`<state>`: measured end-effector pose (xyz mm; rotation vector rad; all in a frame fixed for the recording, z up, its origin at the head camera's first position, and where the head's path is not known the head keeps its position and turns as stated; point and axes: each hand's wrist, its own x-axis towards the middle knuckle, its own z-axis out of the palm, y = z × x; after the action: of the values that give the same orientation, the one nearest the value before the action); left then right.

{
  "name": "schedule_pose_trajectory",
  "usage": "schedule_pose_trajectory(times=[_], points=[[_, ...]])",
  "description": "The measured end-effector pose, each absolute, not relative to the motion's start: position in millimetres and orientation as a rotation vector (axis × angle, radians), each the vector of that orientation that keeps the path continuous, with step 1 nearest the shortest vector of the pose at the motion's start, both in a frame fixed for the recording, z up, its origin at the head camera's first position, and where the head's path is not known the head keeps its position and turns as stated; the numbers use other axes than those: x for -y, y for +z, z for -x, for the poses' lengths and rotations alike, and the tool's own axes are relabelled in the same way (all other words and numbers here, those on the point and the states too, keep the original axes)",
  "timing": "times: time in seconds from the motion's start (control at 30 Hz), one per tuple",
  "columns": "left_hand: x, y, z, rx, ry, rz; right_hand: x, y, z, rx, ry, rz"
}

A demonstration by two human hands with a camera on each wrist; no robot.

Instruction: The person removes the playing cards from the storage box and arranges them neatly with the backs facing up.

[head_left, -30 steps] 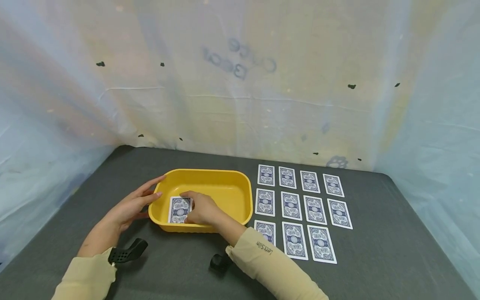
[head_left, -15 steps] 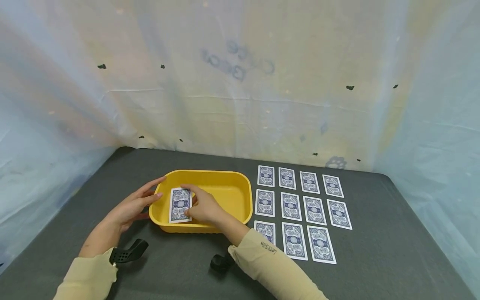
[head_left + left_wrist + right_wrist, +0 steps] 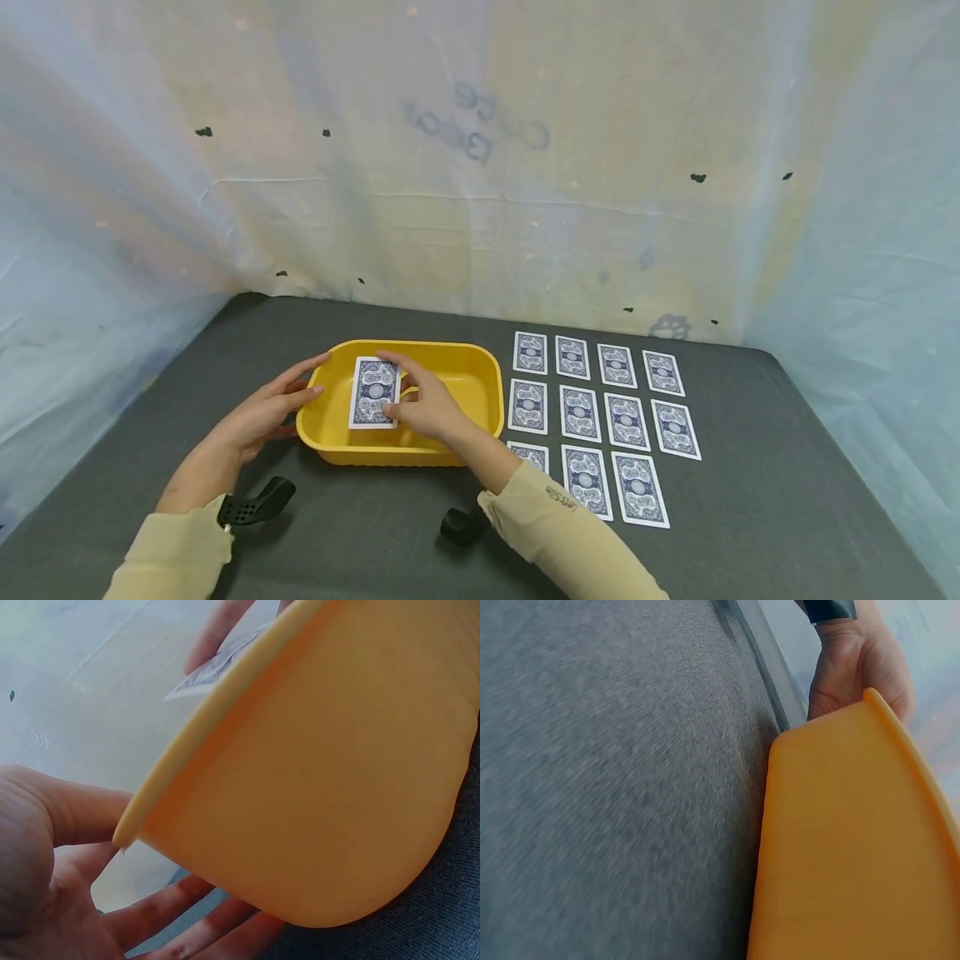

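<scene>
A playing card (image 3: 374,393) with a blue-and-white patterned back is held over the yellow tray (image 3: 450,442). My right hand (image 3: 426,402) pinches its right side, thumb on top near the lower corner and index finger at the far edge. Whether it is one card or a small stack I cannot tell. My left hand (image 3: 262,412) holds the tray's left end. In the left wrist view its thumb (image 3: 90,814) reaches over the rim while the fingers lie against the outer wall. The right wrist view shows the tray's outer side and my left hand (image 3: 859,675) beyond it.
Right of the tray, several face-down cards (image 3: 580,412) lie in three rows on the dark grey table (image 3: 787,500). My right forearm partly covers a near-row card (image 3: 529,455). A pale plastic curtain (image 3: 480,208) hangs behind and on both sides.
My right hand has raised the card from the tray's near left corner and carried it up and a little to the right. My left hand has stayed on the tray.
</scene>
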<state>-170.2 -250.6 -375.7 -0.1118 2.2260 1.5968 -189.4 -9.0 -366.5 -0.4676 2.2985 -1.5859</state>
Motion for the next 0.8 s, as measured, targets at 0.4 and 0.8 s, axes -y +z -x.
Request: schedule_pose_trajectory(times=[0.4, 0.8], points=[[251, -375, 171, -2.223, 1.604, 0.093, -22, -358, 181, -2.231, -1.705, 0.518], [252, -375, 171, -2.215, 1.6, 0.062, -53, -349, 167, -2.26, -1.68, 0.558]])
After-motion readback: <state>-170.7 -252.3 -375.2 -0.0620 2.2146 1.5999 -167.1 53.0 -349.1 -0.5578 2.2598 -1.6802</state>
